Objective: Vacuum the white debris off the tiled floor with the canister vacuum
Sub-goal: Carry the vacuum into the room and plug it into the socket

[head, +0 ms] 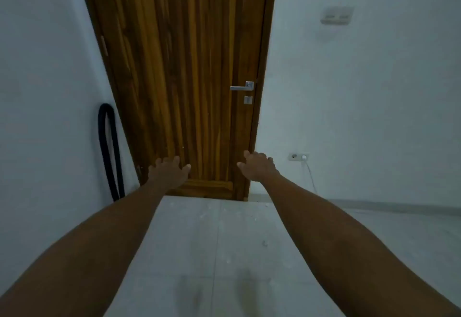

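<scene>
Hands, left (pixel 167 170) and right (pixel 259 167), are being held out toward the wooden door (pixel 189 67), fingers loosely spread, nothing being grasped; white debris (pixel 212 214) is lying scattered on the tiled floor (pixel 224 254).

A single wide-angle camera on my head looks forward and slightly down across the tiled floor (pixel 224 254) toward a closed wooden door (pixel 184 67), both my outstretched forearms filling the near foreground; walls bend at the edges.

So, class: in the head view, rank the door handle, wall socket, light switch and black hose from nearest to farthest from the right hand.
From the right hand:
1. Wall socket, low right.
2. Door handle, above.
3. Black hose, far left.
4. Light switch, high right.
</scene>
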